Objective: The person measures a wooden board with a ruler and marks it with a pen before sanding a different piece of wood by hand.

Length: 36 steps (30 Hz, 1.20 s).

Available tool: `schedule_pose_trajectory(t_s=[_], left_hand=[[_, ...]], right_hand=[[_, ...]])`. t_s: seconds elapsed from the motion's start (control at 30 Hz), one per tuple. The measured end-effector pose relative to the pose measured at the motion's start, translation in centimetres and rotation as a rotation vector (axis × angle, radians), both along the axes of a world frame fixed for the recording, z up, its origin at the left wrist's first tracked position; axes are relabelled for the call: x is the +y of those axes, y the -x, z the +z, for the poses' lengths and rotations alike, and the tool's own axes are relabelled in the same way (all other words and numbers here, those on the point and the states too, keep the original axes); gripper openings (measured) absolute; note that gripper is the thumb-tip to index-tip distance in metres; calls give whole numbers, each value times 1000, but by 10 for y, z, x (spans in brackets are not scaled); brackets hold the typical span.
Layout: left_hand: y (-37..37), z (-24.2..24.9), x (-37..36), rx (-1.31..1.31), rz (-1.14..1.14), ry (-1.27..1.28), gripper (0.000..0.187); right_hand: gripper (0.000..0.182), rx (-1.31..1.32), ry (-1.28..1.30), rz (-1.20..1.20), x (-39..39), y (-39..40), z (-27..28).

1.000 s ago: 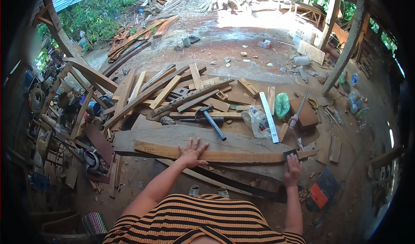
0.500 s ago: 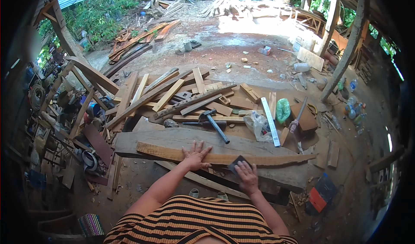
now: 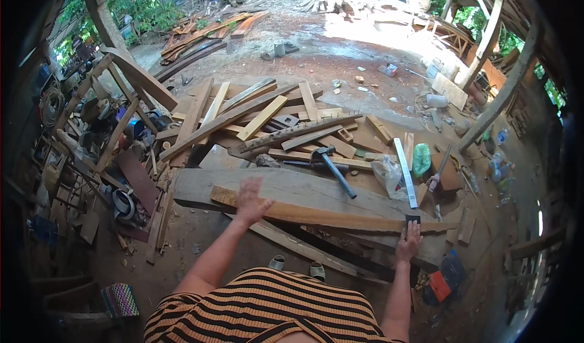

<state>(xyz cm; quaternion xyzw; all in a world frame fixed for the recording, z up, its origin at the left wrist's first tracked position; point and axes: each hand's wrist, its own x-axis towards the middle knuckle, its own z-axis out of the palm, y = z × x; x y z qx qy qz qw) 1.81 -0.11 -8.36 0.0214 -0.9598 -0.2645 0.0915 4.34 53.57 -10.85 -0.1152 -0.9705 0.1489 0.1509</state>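
Note:
A long, slightly curved wooden strip [image 3: 328,216] lies along the front of a thick grey plank [image 3: 292,188]. My left hand [image 3: 250,202] is over the strip's left end, fingers spread and a little blurred, holding nothing. Near the strip's right end, my right hand [image 3: 411,241] presses a small dark sheet that looks like sandpaper [image 3: 413,219] against the wood, fingers lying over its lower edge. A hammer [image 3: 334,171] rests on the plank's back edge, its handle pointing towards the right.
A white ruler [image 3: 406,173] and clear plastic bag [image 3: 389,176] lie behind the strip, near a green bag [image 3: 421,159]. Loose boards [image 3: 261,118] are heaped beyond the plank. An orange-and-dark sheet [image 3: 439,286] lies on the ground at right.
My right hand has slid the sandpaper rightwards along the strip to near its right end. My left hand has shifted left and its fingers have lifted. The view has tilted slightly.

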Motion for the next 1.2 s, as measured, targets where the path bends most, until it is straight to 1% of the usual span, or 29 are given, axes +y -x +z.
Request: schedule_pose_trajectory(t_s=[0.03, 0.1, 0.13, 0.2, 0.23, 0.27, 0.33, 0.4, 0.5, 0.53, 0.57, 0.63, 0.7, 0.73, 0.8, 0.83, 0.87, 0.93, 0.97, 1.03, 1.13, 1.17, 1.2], left_hand=[[-7, -5, -30, -8, 157, 147, 91], [-20, 25, -68, -261, 421, 249, 93], [-25, 23, -85, -268, 428, 250, 93], [-31, 17, -114, -413, 400, 176, 96], [-31, 2, -123, -460, 359, 117, 96], [-34, -10, -134, -466, 358, 119, 96], [-33, -22, -128, -369, 345, 136, 94], [-35, -18, -129, -369, 327, 129, 93], [-34, -18, -129, -354, 305, 139, 94], [-34, -18, -128, -356, 302, 137, 94], [-35, -16, -128, -337, 296, 113, 94], [-37, -11, -133, -321, 286, 86, 95], [-39, -9, -139, -315, 218, 66, 97], [-41, -7, -146, -321, 215, 58, 97], [-46, -4, -168, -282, 28, 47, 99], [-49, -8, -179, -244, -13, 85, 95], [-49, -6, -184, -250, -13, 79, 95], [-45, -1, -191, -247, -51, 80, 89], [-46, -3, -191, -198, -44, 65, 84], [-45, -3, -190, -204, -36, 64, 85], [-44, 2, -191, -208, -20, 49, 85], [-43, 4, -191, -200, -10, 23, 84], [-40, 7, -192, -207, -9, 17, 84]], right_hand=[[40, 3, -5, -26, -1, 2, -1], [41, 12, -28, -70, -5, 4, -5], [41, 6, -28, -62, -9, 7, -7], [42, 20, 8, -185, -26, 14, -2], [42, 4, 63, -237, -37, 17, -2], [42, -3, 63, -239, -66, 15, -1], [41, -26, 0, -112, -133, 9, 7], [42, 19, 21, 77, -219, -10, 11], [39, 40, 85, 444, -327, -38, 22], [38, 27, 125, 565, -345, -43, 27], [38, 24, 124, 563, -345, -42, 28], [36, 47, 23, 699, -326, -37, 27], [35, 109, -11, 578, -285, -32, 25], [35, 98, -66, 459, -259, -31, 22], [35, 101, -80, 231, -204, -27, 10], [35, 85, -64, 110, -190, -28, 6], [35, 79, -70, 112, -194, -28, 7], [36, 33, -7, -97, -203, -21, 8], [39, 32, 2, -67, -226, -19, 6], [42, 39, 0, 186, -304, -21, 14], [43, -10, 58, 707, -422, -30, 33], [41, 0, 118, 831, -447, -30, 34], [40, 29, 136, 901, -463, -27, 38]])
